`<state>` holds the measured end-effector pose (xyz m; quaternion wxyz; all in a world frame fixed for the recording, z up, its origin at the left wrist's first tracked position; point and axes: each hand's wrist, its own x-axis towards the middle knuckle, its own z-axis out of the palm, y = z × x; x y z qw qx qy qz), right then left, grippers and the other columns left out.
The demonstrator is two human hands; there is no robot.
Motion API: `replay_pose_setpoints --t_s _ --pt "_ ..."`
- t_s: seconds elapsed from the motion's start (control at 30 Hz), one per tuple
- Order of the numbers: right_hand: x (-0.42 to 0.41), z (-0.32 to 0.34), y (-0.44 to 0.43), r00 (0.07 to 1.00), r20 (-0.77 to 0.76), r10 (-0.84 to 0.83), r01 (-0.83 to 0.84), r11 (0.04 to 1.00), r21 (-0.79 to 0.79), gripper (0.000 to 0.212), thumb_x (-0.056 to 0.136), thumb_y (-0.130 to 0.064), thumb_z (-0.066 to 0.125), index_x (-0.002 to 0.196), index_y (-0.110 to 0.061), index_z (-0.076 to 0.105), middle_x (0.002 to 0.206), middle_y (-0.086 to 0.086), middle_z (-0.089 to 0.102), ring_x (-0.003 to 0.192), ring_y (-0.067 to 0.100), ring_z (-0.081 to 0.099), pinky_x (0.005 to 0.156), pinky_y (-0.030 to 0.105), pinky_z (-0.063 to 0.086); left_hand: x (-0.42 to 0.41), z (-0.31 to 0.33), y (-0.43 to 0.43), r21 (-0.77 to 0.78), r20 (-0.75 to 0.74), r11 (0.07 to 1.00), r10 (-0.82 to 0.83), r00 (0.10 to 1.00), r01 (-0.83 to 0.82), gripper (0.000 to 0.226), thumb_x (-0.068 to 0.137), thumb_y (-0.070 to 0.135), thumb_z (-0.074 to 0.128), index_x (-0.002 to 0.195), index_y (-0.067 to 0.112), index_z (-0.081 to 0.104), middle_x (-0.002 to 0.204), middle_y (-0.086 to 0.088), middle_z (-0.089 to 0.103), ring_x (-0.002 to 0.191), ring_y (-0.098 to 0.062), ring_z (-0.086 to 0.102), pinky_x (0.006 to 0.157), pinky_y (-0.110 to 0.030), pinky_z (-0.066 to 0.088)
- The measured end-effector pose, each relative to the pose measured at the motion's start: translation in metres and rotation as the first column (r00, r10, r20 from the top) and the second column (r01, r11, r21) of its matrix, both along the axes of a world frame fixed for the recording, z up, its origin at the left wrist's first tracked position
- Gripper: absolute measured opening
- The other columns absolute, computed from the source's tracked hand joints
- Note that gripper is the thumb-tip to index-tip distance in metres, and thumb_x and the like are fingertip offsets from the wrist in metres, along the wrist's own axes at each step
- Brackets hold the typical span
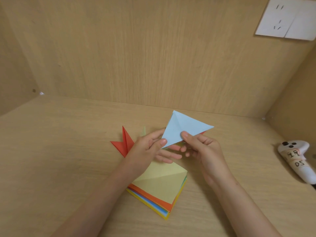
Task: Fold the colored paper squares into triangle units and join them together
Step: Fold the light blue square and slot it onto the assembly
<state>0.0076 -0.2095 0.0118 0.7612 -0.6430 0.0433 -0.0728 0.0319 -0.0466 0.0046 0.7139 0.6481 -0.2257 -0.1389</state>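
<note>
A light blue paper [183, 128], folded into a triangle with a crease across it, is held above the table. My left hand [150, 149] pinches its lower left corner between thumb and fingers. My right hand [201, 147] pinches its lower edge near the middle. Below my hands lies a stack of colored paper squares [160, 187] with a creased pale yellow sheet on top. A folded red unit [124, 142] with pointed tips lies on the table left of my left hand. A pale yellow-green tip [143, 131] pokes up behind that hand.
The wooden table [59, 142] is boxed in by a wooden back wall and side walls. A white handheld device [297, 158] with handwritten labels lies at the right edge. A white wall socket [289, 17] sits high on the right.
</note>
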Motion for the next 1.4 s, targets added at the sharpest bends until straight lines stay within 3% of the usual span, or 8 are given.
replay_pose_setpoints --t_s 0.07,0.17,0.23,0.3,0.47,0.6,0.87,1.4 --pt "0.001 0.0 -0.002 1.0 0.015 -0.02 0.02 1.0 0.016 0.026 0.071 -0.027 0.071 0.073 -0.002 0.065 0.061 0.012 0.061 0.055 0.017 0.051 0.055 0.022 0.042 0.0 0.001 0.001 -0.011 0.028 0.999 0.03 0.999 -0.03 0.033 0.099 0.015 0.037 0.128 0.022 0.049 0.089 -0.007 0.075 0.083 -0.024 0.073 0.067 -0.026 0.057" --pt "0.0 0.001 -0.001 0.998 0.059 -0.03 0.031 0.999 -0.016 0.019 0.078 -0.017 0.07 0.076 0.002 0.066 0.063 0.011 0.062 0.055 0.014 0.053 0.052 0.02 0.043 -0.001 0.002 0.0 -0.043 0.025 0.991 0.125 0.992 -0.123 0.044 0.08 0.026 0.059 0.124 0.026 0.052 0.094 -0.005 0.075 0.085 -0.022 0.072 0.068 -0.031 0.057" --pt "-0.001 -0.001 0.004 0.997 0.08 -0.013 0.018 0.998 -0.057 0.016 0.079 -0.013 0.07 0.075 0.002 0.065 0.06 0.008 0.061 0.051 0.011 0.051 0.05 0.018 0.042 -0.001 0.001 -0.001 -0.037 0.017 0.983 0.179 0.984 -0.179 0.054 0.066 0.025 0.072 0.116 0.03 0.055 0.092 -0.003 0.074 0.083 -0.021 0.072 0.065 -0.03 0.058" --pt "-0.001 -0.004 0.01 0.997 0.073 -0.002 0.009 0.994 -0.105 0.018 0.079 -0.011 0.072 0.075 0.005 0.064 0.061 0.008 0.06 0.048 0.008 0.049 0.049 0.017 0.041 -0.002 0.0 -0.003 -0.01 0.032 0.977 0.214 0.976 -0.214 0.051 0.063 0.018 0.078 0.109 0.027 0.057 0.089 -0.001 0.075 0.071 -0.02 0.072 0.056 -0.026 0.055" --pt "-0.002 -0.006 0.013 0.998 0.057 0.04 -0.033 0.992 -0.122 0.037 0.075 -0.021 0.074 0.083 0.014 0.063 0.073 0.02 0.061 0.061 0.021 0.048 0.05 0.019 0.041 -0.001 0.004 -0.001 0.037 0.078 0.968 0.243 0.967 -0.246 0.033 0.074 0.002 0.074 0.1 0.018 0.061 0.069 0.002 0.073 0.051 -0.011 0.065 0.039 -0.02 0.04" --pt "-0.003 -0.001 0.009 0.995 0.058 0.078 -0.071 0.99 -0.119 0.025 0.074 -0.022 0.071 0.068 0.002 0.066 0.062 0.008 0.061 0.054 0.011 0.051 0.052 0.017 0.042 0.0 0.005 -0.001 0.047 0.082 0.968 0.24 0.967 -0.245 0.028 0.077 0.004 0.073 0.1 0.015 0.062 0.057 0.003 0.069 0.04 -0.005 0.054 0.036 -0.017 0.031" --pt "-0.003 0.001 0.004 0.999 0.013 0.031 -0.031 0.999 -0.014 0.026 0.07 -0.025 0.072 0.07 0.0 0.065 0.065 0.009 0.061 0.059 0.015 0.05 0.055 0.021 0.04 0.002 0.003 -0.004 0.043 0.052 0.977 0.206 0.977 -0.208 0.027 0.08 0.006 0.07 0.102 0.017 0.06 0.074 -0.005 0.074 0.047 -0.012 0.06 0.037 -0.019 0.034" --pt "0.0 0.001 -0.002 0.999 0.028 -0.039 0.036 0.996 0.079 0.02 0.069 -0.023 0.071 0.073 -0.004 0.066 0.063 0.005 0.057 0.057 0.011 0.049 0.052 0.02 0.039 0.002 0.002 -0.005 0.046 0.059 0.98 0.192 0.98 -0.195 0.02 0.083 0.007 0.067 0.099 0.017 0.06 0.076 -0.005 0.074 0.049 -0.014 0.062 0.045 -0.022 0.044"
